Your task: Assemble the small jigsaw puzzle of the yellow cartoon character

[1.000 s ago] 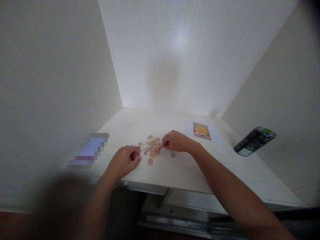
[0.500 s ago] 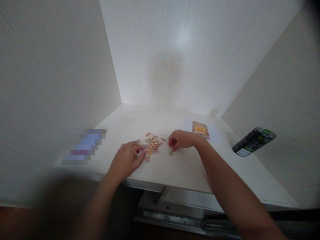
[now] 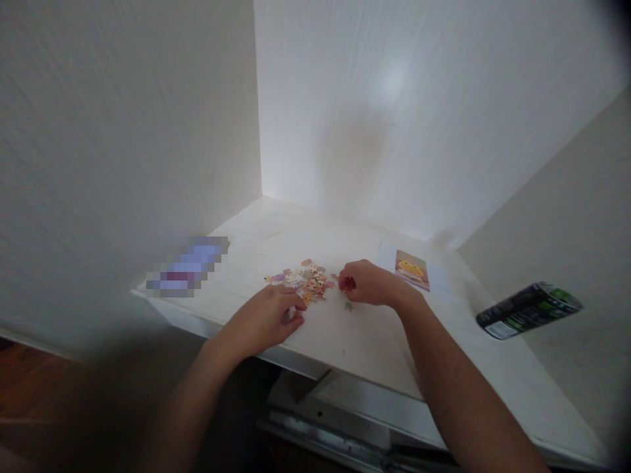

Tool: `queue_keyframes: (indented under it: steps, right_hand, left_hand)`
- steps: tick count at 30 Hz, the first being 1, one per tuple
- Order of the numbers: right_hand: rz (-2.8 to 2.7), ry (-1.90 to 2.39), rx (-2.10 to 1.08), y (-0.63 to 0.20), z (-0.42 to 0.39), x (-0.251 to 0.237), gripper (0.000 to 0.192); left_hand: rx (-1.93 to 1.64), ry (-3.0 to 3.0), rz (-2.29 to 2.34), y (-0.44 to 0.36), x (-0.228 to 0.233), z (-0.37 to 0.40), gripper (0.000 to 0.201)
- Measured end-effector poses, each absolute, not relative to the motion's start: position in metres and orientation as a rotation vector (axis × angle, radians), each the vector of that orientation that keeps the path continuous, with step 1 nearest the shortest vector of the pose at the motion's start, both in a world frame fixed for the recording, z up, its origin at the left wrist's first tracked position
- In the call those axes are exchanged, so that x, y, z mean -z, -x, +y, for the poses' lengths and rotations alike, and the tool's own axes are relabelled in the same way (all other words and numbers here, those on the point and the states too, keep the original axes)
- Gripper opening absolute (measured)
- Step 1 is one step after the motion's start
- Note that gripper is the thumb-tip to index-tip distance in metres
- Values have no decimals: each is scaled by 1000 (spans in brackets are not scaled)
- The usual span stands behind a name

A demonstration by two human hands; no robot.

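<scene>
A heap of small jigsaw puzzle pieces (image 3: 315, 281), mostly pink, cream and orange, lies on the white tabletop (image 3: 365, 345). My left hand (image 3: 273, 314) rests at the near left side of the heap, thumb and fingers apart, with nothing visible between them. Just right of the heap, my right hand (image 3: 363, 282) is closed with its fingertips pinched low over the table; what they hold is hidden. A single greenish puzzle piece (image 3: 348, 306) lies below the right hand.
A picture of a yellow figure (image 3: 412, 269) lies on a pale sheet behind my right forearm. At far right stands a dark can (image 3: 525, 312) with green markings. A blurred-out flat item (image 3: 190, 266) is at left. White walls enclose the back and sides.
The view has turned and tilted, shifting the scene rightward. My left hand has drawn back from the pieces toward the front edge, its fingers parting. The right hand stays beside the heap.
</scene>
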State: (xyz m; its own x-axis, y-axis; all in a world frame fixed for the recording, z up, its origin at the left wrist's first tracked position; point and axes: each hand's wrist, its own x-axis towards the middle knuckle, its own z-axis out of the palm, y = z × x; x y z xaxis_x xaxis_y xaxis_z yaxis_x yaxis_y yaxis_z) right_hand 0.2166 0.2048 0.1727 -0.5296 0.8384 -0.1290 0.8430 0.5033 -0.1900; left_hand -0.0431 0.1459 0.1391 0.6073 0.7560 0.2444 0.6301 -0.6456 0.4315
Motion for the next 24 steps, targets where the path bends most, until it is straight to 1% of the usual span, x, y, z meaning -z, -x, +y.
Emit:
queue_keyframes:
  steps: [2,4,6,7,9,11,13,20,22,24]
  right_hand:
    - [2716,-1467,433,-216,200,-177,22]
    - [2762,-1445,468,-213,198,-179,34]
    - [2796,-1433,452,-206,197,-175,41]
    - [2801,-1429,439,-202,198,-173,40]
    - [2799,-1429,418,-194,199,-166,30]
    - [2803,-1441,411,-190,201,-162,20]
    - [2813,-1452,426,-189,202,-160,17]
    - [2687,-1403,657,-207,209,-163,19]
    - [2652,-1409,672,-211,212,-162,19]
    - [2653,-1444,661,-213,214,-162,23]
  left_hand:
    - [-587,-2521,1037,44,-140,145,12]
    - [-602,-2489,969,47,-139,147,13]
    - [-697,-2429,1038,55,-137,152,15]
    - [-764,-2400,1119,61,-135,156,17]
    - [-876,-2379,1302,74,-131,164,20]
    - [-921,-2399,1413,87,-126,172,20]
    - [-930,-2407,1461,97,-122,178,21]
    - [-880,-2426,1486,101,-111,187,26]
    - [-852,-2441,1498,101,-110,188,26]
    - [-838,-2448,1514,101,-110,189,26]
